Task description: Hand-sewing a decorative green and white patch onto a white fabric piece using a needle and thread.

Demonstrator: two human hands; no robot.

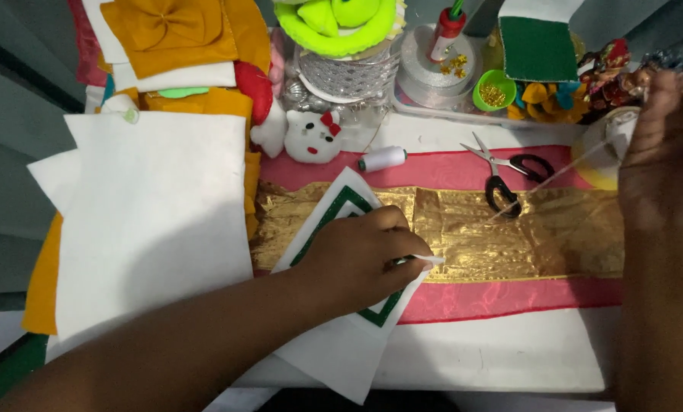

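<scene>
My left hand lies on a white felt piece with a green square border and pinches its edge, where a small white tip sticks out between thumb and finger. My right hand is raised at the far right, its fingers closed on a thin pale thread. The thread runs taut back toward my left hand. Under the felt piece lies a strip of crinkled gold fabric on red cloth.
Black-handled scissors and a white thread spool lie behind the gold strip. A large white felt sheet covers the left. At the back are a white cat toy, a green bead bowl, ribbon rolls and green felt.
</scene>
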